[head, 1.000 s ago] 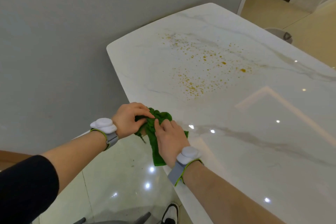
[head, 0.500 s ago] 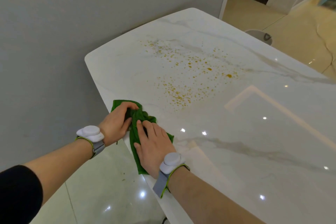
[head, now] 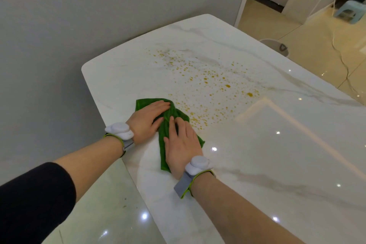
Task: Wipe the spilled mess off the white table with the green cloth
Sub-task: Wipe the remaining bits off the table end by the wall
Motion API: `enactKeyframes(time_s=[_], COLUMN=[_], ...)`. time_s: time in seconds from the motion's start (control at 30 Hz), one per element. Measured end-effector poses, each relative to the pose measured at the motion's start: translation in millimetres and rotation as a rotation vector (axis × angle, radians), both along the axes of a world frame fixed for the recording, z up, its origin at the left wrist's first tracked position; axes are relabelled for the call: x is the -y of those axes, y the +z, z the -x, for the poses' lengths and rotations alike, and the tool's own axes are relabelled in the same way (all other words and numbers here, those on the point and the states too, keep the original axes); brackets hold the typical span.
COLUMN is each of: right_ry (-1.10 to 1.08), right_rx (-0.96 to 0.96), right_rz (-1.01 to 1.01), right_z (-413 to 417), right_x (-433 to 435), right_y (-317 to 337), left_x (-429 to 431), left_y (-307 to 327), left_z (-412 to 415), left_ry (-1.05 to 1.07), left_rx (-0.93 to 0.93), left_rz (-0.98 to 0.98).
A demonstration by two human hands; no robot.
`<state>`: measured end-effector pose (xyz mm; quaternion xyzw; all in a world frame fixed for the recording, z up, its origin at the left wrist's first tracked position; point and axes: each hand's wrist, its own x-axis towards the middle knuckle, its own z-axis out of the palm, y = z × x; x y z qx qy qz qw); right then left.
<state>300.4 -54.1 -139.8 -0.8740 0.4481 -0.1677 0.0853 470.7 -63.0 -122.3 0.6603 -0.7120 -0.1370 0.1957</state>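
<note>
**Green cloth pressed flat on white table, right by the spill**

The green cloth (head: 174, 112) is laid on the white table (head: 257, 164), near the table's left edge & not far from the rounded corner by the wall. It is bunched up in the middle. It is pressed down by both hands.

The L hand (head: 148, 119) is laid flat on the far-left part of the cloth. Its fingers are kept straight & close together, so nothing is gripped. The R hand (head: 182, 144) is laid flat on the near part, w/ fingers straight & pointed away from the person. Nothing is gripped by it either. A fold of cloth is seen between the two hands.

The spill (head: 208, 83) is seen as lots of small yellow-brown drops spread over the table past the cloth. The nearest drops are just beside the cloth's far-right edge. The bigger drops are farther off.

A white & grey wrist band is worn on the L arm (head: 119, 130) & on the R arm (head: 198, 163). A black sleeve (head: 35, 194) is seen on the L arm.

A grey wall (head: 79, 25) is seen to the left of the table. A shiny tan floor (head: 316, 35) is seen past it, w/ a thin cable (head: 340, 53) & a light blue stool (head: 349, 11), blurred. A grey round thing (head: 275, 45) is partly hidden by the far table edge; what it is can't be told.
</note>
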Motion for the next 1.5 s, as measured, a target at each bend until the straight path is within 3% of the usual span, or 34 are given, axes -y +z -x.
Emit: enactKeyframes(time_s=[0.33, 0.53, 0.67, 0.8, 1.0, 1.3, 1.5], right_ry=[0.045, -0.024, -0.076, 0.006, -0.06, -0.067, -0.112], right_rx=[-0.034, -0.094, -0.079, -0.096, -0.078, -0.016, -0.066], right_rz=[-0.024, 0.031, 0.004, 0.002, 0.061, 0.016, 0.044], right_z=[15, 21, 24, 42, 46, 63, 72], right_x=[-16, 61, 52, 40, 84, 45, 101], right_y=[-1, -2, -3, 3, 0, 3, 0], left_x=[-7, 59, 61, 51, 90, 64, 105], left_y=[-4, -2, -6, -10, -5, -4, 3], left_z=[-3, 23, 32, 29, 50, 62, 91], left_ry=[-0.171, -0.094, -0.086, -0.183, -0.091, -0.173, -0.008], left_rx=[-0.017, -0.034, -0.069, -0.075, -0.074, -0.093, -0.131], left_rz=[0.054, 0.037, 0.041, 0.044, 0.064, 0.047, 0.02])
